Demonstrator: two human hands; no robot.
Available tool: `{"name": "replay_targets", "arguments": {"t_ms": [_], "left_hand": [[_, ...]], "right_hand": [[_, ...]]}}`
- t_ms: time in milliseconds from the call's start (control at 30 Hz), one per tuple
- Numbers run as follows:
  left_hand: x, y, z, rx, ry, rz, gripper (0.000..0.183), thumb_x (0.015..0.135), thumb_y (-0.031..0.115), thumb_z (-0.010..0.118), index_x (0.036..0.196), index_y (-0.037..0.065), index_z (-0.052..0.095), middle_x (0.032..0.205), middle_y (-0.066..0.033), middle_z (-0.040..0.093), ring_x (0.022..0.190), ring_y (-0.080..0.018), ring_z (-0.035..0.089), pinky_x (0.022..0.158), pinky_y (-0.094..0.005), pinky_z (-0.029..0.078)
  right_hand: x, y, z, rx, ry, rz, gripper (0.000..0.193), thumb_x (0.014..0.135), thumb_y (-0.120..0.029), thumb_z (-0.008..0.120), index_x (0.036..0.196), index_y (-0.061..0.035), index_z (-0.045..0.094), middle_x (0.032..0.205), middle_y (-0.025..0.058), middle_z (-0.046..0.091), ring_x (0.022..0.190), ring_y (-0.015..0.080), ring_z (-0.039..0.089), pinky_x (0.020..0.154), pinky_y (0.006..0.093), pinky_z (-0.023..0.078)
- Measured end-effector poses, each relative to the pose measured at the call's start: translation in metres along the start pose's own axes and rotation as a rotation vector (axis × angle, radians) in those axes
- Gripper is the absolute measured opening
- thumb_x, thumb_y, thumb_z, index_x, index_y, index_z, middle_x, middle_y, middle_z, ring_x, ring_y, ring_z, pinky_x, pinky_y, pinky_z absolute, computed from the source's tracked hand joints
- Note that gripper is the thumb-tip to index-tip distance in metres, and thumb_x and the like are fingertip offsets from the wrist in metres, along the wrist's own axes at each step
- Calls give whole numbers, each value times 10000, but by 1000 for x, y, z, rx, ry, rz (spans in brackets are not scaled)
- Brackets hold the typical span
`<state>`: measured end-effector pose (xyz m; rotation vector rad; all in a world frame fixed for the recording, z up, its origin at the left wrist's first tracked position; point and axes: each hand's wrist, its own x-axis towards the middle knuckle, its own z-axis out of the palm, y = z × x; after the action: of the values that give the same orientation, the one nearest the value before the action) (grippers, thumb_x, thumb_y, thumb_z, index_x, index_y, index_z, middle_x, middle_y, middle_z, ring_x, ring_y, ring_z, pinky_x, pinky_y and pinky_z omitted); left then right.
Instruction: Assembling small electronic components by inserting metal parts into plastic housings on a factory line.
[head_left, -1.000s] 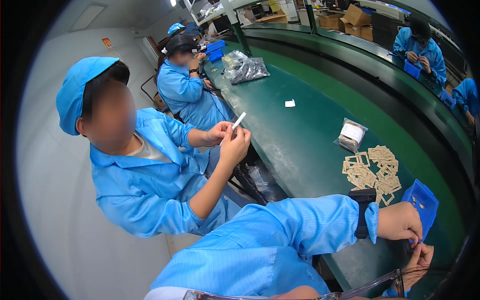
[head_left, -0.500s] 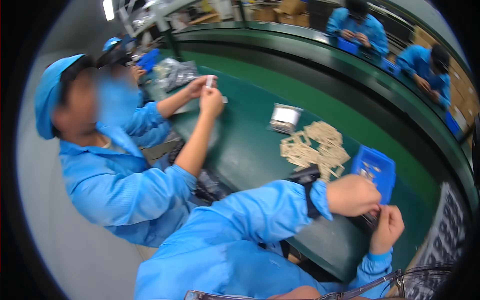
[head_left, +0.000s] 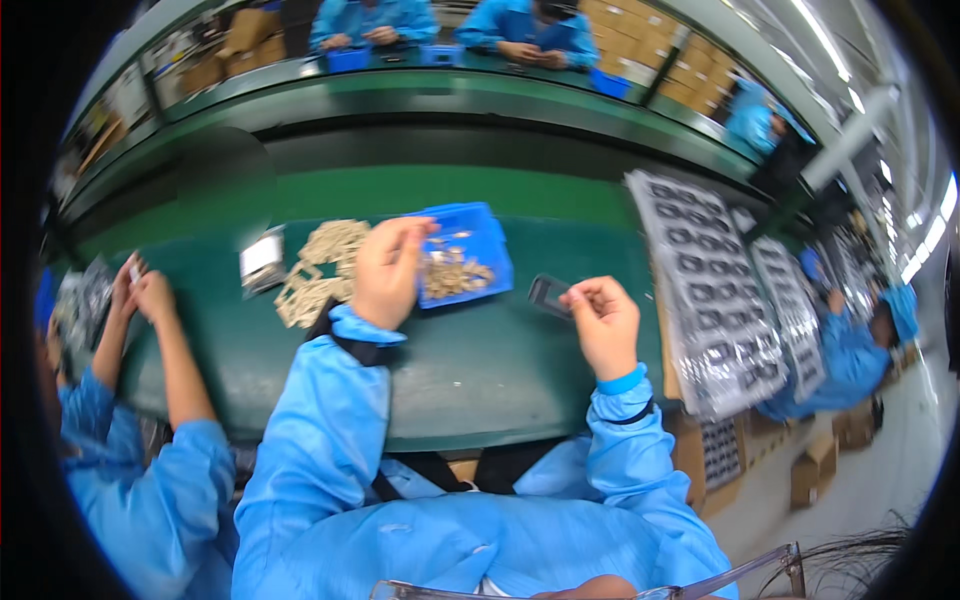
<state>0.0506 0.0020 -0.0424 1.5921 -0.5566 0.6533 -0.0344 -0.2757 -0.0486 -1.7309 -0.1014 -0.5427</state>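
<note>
My right hand [head_left: 608, 328] pinches one end of a small dark rectangular part [head_left: 550, 295], a thin black piece with rounded corners, held above the green table. Over the left edge of a blue plastic bin [head_left: 492, 240] is my left hand [head_left: 385, 275]. Its thumb and fingers come together at the tips; whatever may be between them is too small and blurred to name. Small tan pieces [head_left: 455, 275] lie heaped inside the bin. Left of that hand, partly behind it, spreads a pile of flat beige frame-like pieces [head_left: 335, 245].
Beside the pile sits a clear bag with a white label [head_left: 262, 260]. Plastic trays of dark parts [head_left: 710, 290] stand at the right on cardboard. A co-worker's hands [head_left: 145, 290] work at the left. More people sit across the raised line [head_left: 400, 95].
The view has swung right and levelled. My hands, together over a dark part before, are now apart: the left by the bin, the right holding the part.
</note>
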Motion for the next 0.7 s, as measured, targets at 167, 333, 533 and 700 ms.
{"name": "replay_targets", "arguments": {"t_ms": [167, 333, 533, 700], "left_hand": [[-10, -1, 4, -1, 8, -18, 209, 1012, 108, 514, 1045, -44, 653, 966, -105, 685, 919, -167, 638, 840, -285, 491], [-14, 0, 6, 21, -17, -38, 216, 1015, 124, 514, 1034, -38, 655, 943, -88, 681, 892, -155, 634, 820, -278, 493], [-16, 2, 7, 23, -83, -81, 221, 1016, 131, 514, 1015, -38, 656, 928, -84, 683, 879, -149, 637, 818, -276, 495], [-21, 3, 11, 1, -109, -64, 217, 1014, 123, 513, 994, -37, 657, 909, -81, 687, 868, -143, 644, 806, -267, 500]], "right_hand": [[-61, -13, -72, -616, 172, -240, 91, 760, -41, 756, 837, -50, 708, 837, 82, 685, 838, 258, 635, 772, 357, 501], [-84, -58, -181, -956, 515, -285, 78, 782, -62, 749, 850, -58, 712, 881, 101, 672, 873, 280, 603, 807, 365, 461], [-94, -64, -277, -1094, 266, 75, 104, 748, -139, 775, 808, -57, 749, 804, 96, 709, 806, 281, 630, 770, 383, 471], [-74, -48, -293, -1165, 100, -2, 196, 741, -182, 787, 894, -61, 763, 874, 117, 710, 853, 292, 620, 860, 390, 451]]}}
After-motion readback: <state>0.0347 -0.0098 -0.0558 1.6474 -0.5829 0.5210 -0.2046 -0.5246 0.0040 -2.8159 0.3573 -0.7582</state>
